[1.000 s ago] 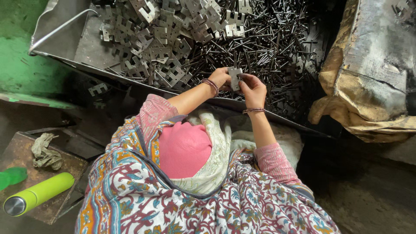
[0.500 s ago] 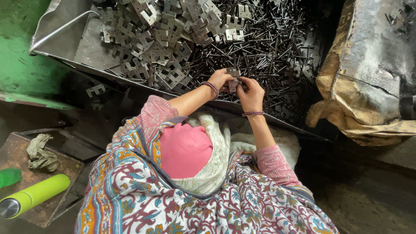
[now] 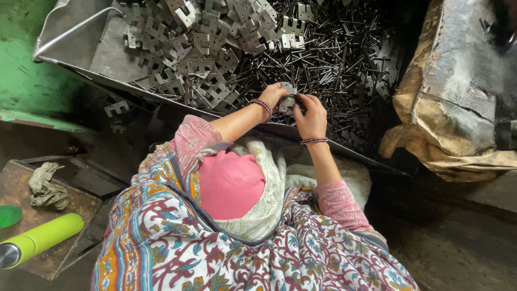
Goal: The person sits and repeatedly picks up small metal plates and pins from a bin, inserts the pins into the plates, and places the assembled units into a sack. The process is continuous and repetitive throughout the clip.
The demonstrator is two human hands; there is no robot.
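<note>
Gripping a small notched metal plate [image 3: 287, 100], the left hand [image 3: 273, 96] is closed on its far edge; the right hand [image 3: 311, 114] is pinched at the near edge, probably on a pin, too small to confirm. Both are held over the metal tray [image 3: 102, 56], so stamped plates [image 3: 204, 59] lie just left and loose pins [image 3: 344, 64] just ahead, within reach.
</note>
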